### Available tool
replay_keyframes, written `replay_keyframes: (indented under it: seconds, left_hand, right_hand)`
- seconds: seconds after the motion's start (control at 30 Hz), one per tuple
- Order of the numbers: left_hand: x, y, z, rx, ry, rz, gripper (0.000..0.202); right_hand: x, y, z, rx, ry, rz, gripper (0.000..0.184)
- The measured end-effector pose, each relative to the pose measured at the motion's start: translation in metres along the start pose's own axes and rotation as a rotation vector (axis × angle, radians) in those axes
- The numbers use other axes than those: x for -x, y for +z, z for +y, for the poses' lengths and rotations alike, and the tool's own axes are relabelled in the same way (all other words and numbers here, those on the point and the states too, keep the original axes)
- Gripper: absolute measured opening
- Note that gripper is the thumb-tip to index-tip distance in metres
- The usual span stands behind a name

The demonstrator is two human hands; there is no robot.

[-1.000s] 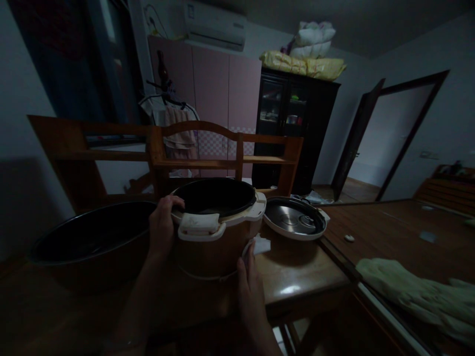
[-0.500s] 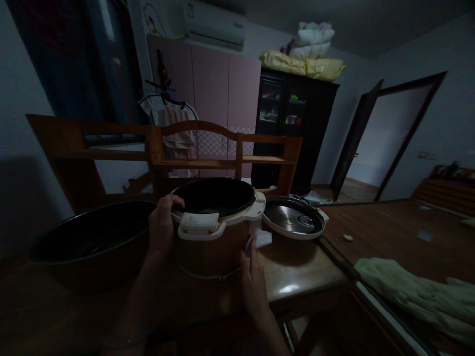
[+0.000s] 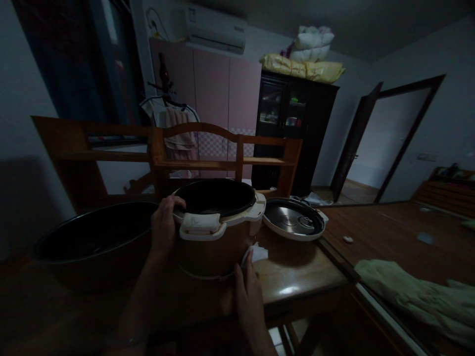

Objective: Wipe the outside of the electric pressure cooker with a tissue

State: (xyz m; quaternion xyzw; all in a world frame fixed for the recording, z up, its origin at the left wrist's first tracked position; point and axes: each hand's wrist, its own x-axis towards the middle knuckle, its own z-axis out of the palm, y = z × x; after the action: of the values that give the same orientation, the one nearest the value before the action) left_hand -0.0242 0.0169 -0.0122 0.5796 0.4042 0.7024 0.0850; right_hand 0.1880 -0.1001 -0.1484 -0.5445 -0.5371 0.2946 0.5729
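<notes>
A rice cooker (image 3: 211,254) with a pale rim and a dark inside stands on the wooden table without its lid. My left hand (image 3: 165,222) is closed over the cooker's left rim, fingers hooked over the edge beside the white front handle. Low at the cooker's right side, my right hand (image 3: 249,291) presses a white tissue or cloth (image 3: 260,252) against the wall; the palm side is partly hidden. The round lid (image 3: 287,221) lies to the right, its metal inner face up.
A large dark basin (image 3: 92,262) stands left of the cooker. Behind is a wooden shelf rail (image 3: 200,163). On the brown surface at right lie a pale green cloth (image 3: 411,287) and a small white round thing (image 3: 348,239).
My right hand has slid down and slightly left along the cooker's side with the white tissue or cloth. My left hand stays on the rim.
</notes>
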Motion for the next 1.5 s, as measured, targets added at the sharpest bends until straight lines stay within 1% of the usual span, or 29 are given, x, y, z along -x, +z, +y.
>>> replay_keyframes:
  seconds: [0.1, 0.23, 0.4, 0.47, 0.6, 0.73, 0.83, 1.0, 1.17, 1.3, 1.5]
  left_hand:
    - [0.001, -0.001, 0.003, -0.015, 0.012, -0.021, 0.043]
    - [0.001, 0.0, 0.003, -0.013, 0.011, -0.013, 0.044]
    - [0.0, 0.001, -0.003, 0.012, 0.022, 0.008, 0.043]
    - [-0.001, 0.001, -0.004, 0.009, 0.011, 0.003, 0.044]
    - [0.0, 0.0, -0.004, 0.004, -0.007, -0.001, 0.046]
    - [0.0, 0.0, -0.004, 0.03, 0.016, -0.001, 0.045]
    - [0.0, 0.0, -0.004, 0.029, 0.031, -0.006, 0.046]
    - [0.0, 0.0, -0.006, 0.039, 0.03, 0.002, 0.045]
    - [0.0, 0.001, -0.005, 0.038, 0.045, 0.001, 0.046]
    - [0.001, 0.001, -0.002, 0.018, 0.055, -0.01, 0.046]
    - [0.001, 0.001, -0.001, 0.021, 0.04, 0.009, 0.045]
  right_hand:
    - [0.012, 0.006, -0.001, 0.029, -0.032, -0.014, 0.068]
    - [0.027, 0.015, -0.004, 0.073, -0.104, -0.051, 0.069]
    - [0.031, 0.02, -0.01, 0.158, -0.196, -0.091, 0.071]
    - [0.029, 0.021, -0.012, 0.212, -0.248, -0.091, 0.071]
    - [0.017, 0.022, -0.02, 0.359, -0.389, -0.047, 0.073]
    - [0.0, 0.018, -0.035, 0.454, -0.525, -0.032, 0.078]
    - [-0.011, 0.013, -0.046, 0.501, -0.583, -0.009, 0.081]
    - [-0.022, 0.009, -0.054, 0.538, -0.616, -0.019, 0.083]
    - [-0.023, 0.007, -0.054, 0.59, -0.606, -0.05, 0.085]
    - [-0.017, 0.01, -0.046, 0.639, -0.615, -0.088, 0.086]
    - [0.0, 0.022, -0.028, 0.686, -0.629, -0.118, 0.085]
